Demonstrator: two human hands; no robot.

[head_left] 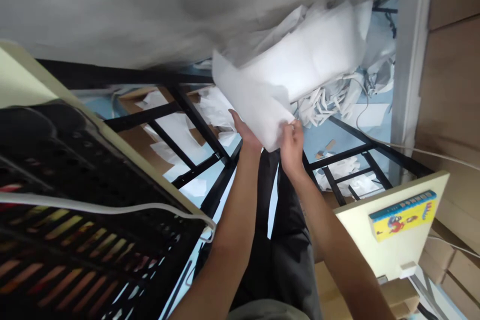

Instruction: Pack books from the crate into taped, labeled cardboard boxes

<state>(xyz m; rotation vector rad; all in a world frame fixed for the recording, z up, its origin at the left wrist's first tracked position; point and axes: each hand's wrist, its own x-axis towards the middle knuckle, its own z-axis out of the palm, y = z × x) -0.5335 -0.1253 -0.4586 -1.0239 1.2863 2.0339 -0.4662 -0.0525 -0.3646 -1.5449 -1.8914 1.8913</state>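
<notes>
Pale daylight-like light falls on a light blue floor strewn with white scraps, where black metal frames stand near cream boards, with a grey post beside stacked brown boxes along the right side

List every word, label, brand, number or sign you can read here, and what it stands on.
No text can be read.
Blue edge of the yellow-and-blue box: pale characters, too blurred.
Its yellow face: small marks, too small.
White sheet in the hands: no lettering visible.
</notes>
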